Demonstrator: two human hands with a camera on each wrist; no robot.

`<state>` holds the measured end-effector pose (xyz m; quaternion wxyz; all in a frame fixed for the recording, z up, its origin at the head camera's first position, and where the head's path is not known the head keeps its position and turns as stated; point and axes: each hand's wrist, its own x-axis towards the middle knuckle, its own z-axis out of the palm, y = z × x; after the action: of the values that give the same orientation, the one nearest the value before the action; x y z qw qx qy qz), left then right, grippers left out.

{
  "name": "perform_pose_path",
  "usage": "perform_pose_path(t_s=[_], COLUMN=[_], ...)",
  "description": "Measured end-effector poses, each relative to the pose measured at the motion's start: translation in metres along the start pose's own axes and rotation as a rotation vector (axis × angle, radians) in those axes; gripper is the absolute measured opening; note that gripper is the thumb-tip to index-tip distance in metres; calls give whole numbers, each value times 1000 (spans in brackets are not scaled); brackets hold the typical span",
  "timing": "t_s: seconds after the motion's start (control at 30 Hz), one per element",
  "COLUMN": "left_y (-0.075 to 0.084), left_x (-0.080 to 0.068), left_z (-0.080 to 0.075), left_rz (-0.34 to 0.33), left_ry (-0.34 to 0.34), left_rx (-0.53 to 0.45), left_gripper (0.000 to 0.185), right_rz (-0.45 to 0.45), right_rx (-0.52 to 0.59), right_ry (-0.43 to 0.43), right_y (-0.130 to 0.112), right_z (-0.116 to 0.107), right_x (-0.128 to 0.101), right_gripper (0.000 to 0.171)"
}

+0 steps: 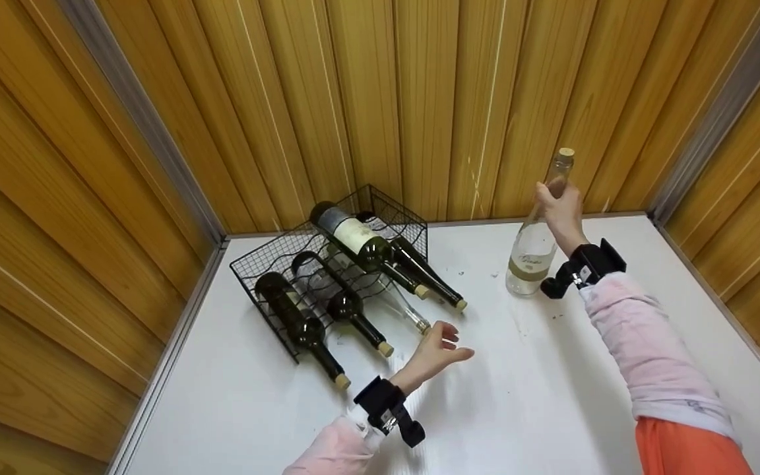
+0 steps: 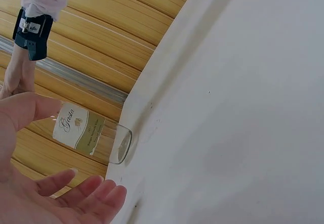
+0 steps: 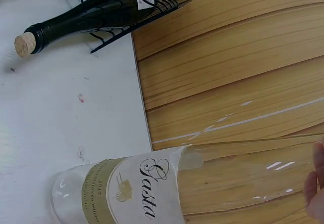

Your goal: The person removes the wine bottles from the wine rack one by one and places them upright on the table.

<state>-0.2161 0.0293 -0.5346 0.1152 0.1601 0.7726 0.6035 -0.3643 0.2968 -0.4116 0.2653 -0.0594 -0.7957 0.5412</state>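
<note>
My right hand (image 1: 561, 206) grips the neck of a clear glass wine bottle (image 1: 532, 254) with a cork and a cream-and-gold label. The bottle is roughly upright, its base at the white table; whether it touches is hard to tell. My left hand (image 1: 434, 353) holds nothing, its fingers loosely bent and thumb apart. It is beside the corked mouth of another clear bottle (image 1: 408, 310) lying in a black wire rack (image 1: 261, 259). In the left wrist view, the left palm (image 2: 55, 204) faces the upright bottle (image 2: 91, 133) from a distance.
Several dark green wine bottles lie in the rack, corks toward me, including one at the left (image 1: 297, 323) and one resting higher (image 1: 357, 237). A dark bottle (image 3: 91, 16) shows near the rack's edge in the right wrist view. Wood-look panels (image 1: 419, 99) enclose the white table (image 1: 485, 409).
</note>
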Motion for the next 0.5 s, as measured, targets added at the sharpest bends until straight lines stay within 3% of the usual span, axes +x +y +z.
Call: perform_pose_path(t_s=[0.23, 0.5], left_y=[-2, 0], left_x=[0, 2], left_z=[-2, -3], left_rz=[-4, -3], left_ry=[-9, -15], left_rx=[-8, -7], left_gripper=[41, 40], right_rz=[-25, -26], right_rx=[23, 70], right_ry=[84, 115], right_y=[7, 11], right_z=[5, 5], right_x=[5, 9], right_gripper=[17, 17])
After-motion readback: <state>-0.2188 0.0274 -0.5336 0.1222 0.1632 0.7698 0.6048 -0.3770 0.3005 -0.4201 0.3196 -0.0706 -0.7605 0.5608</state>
